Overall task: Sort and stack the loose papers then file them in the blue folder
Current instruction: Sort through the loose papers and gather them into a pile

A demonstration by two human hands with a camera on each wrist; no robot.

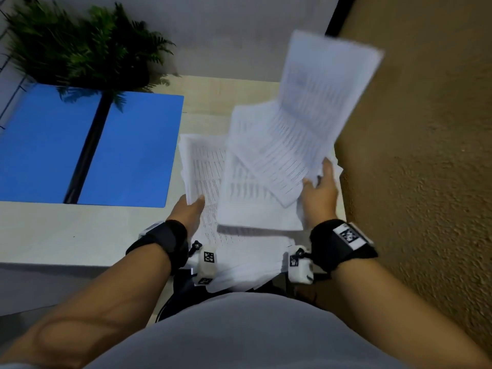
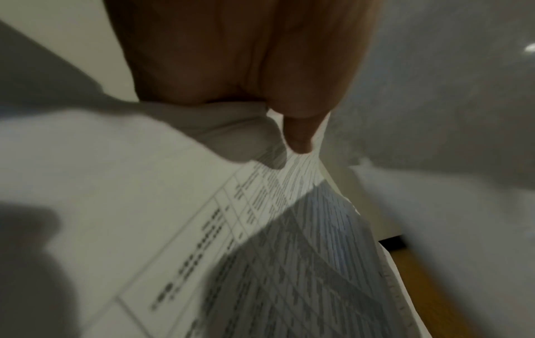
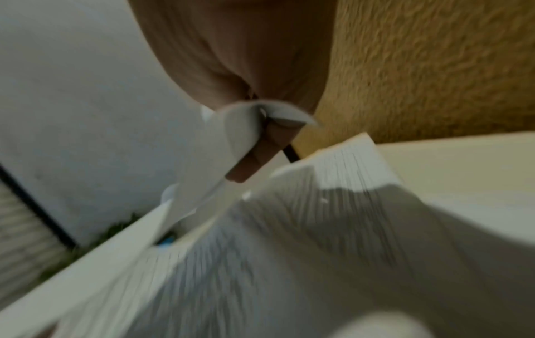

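Observation:
A blue folder (image 1: 127,153) lies open and flat on the table at the left, its black spine down the middle. My right hand (image 1: 319,187) grips the near corner of a raised, blurred sheaf of printed papers (image 1: 314,123), lifted above the table. My left hand (image 1: 190,207) pinches the near edge of another printed sheet (image 1: 205,166), thumb on top; the left wrist view shows that sheet (image 2: 260,228) pinched at its edge. More loose papers (image 1: 250,265) lie fanned beneath, over the table's near edge. In the right wrist view, papers (image 3: 289,251) curl under my fingers (image 3: 254,160).
A potted fern (image 1: 87,49) stands at the back left, its fronds overhanging the folder. A textured ochre wall (image 1: 426,155) runs close along the right side of the pale table (image 1: 66,230). A grey wall lies behind.

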